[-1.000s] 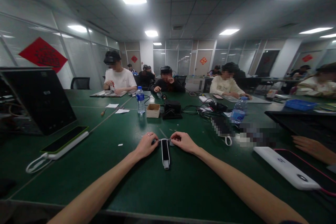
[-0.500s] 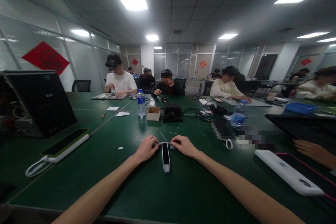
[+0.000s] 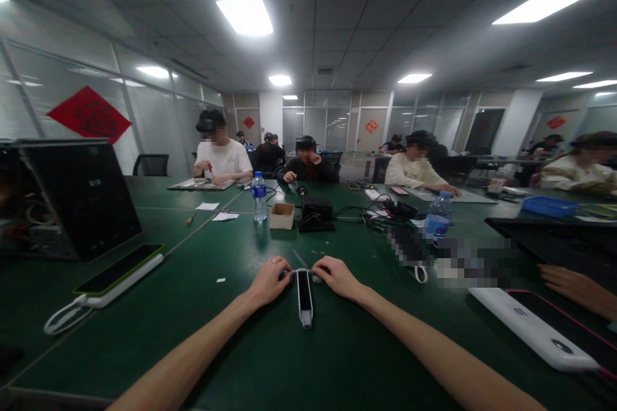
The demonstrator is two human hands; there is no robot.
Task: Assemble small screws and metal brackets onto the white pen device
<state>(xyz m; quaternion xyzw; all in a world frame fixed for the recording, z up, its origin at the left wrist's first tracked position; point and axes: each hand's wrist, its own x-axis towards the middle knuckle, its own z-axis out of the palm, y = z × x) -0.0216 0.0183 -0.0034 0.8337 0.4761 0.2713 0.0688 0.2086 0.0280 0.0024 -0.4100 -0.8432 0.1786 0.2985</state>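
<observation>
A slim device (image 3: pixel 304 295) with a black top and white edges lies lengthwise on the green table, its grey tip pointing toward me. At its far end, a thin bar reaches out to both sides. My left hand (image 3: pixel 270 279) is closed, fingertips pinching a small dark grey piece at the left of that end. On the other side my right hand (image 3: pixel 337 276) is likewise closed, its fingers on a small grey piece. My fingers partly cover both pieces, so I cannot make out their kind.
Ahead stand a small cardboard box (image 3: pixel 282 216), a water bottle (image 3: pixel 259 199) and a black stand (image 3: pixel 317 215). A phone (image 3: pixel 120 268) beside a white power bank lies left. Rightward are cables, another bottle (image 3: pixel 438 217), a white power bank (image 3: pixel 535 327) and a neighbour's hand (image 3: pixel 576 289).
My view has tilted up slightly, so everything sits lower in the picture. Both hands stay at the device's far end, their grip much the same.
</observation>
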